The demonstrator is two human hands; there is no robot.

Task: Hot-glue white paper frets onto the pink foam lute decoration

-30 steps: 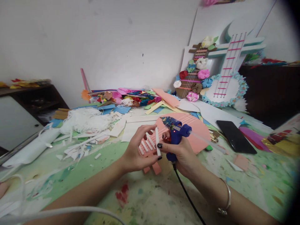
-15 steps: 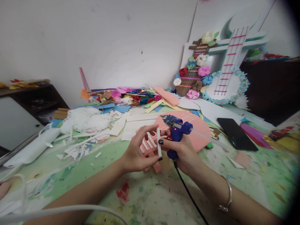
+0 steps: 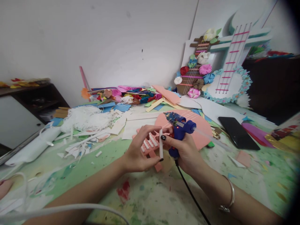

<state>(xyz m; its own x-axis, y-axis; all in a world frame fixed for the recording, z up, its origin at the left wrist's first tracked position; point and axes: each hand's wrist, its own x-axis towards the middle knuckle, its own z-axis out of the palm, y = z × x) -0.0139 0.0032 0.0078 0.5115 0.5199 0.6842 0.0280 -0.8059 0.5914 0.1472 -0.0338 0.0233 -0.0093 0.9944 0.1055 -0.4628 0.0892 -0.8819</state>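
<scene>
My left hand [image 3: 138, 150] pinches a short white strip [image 3: 161, 143] upright between thumb and fingers. My right hand [image 3: 185, 150] grips a blue hot glue gun [image 3: 179, 129] whose red light is on; its nozzle points left toward the strip and its black cord [image 3: 189, 193] runs down toward me. Just behind both hands lies a pink paper guitar shape [image 3: 194, 125] with white strips glued across its neck [image 3: 150, 143].
A black phone [image 3: 237, 132] lies to the right. White paper scraps [image 3: 86, 120] and coloured paper offcuts [image 3: 131, 97] cover the far table. A decorated guitar model with paper flowers [image 3: 199, 72] leans against the wall. A white cable [image 3: 70, 211] crosses near my left arm.
The strip in my left hand has turned more upright and come closer to the glue gun's nozzle. Both hands shifted slightly right.
</scene>
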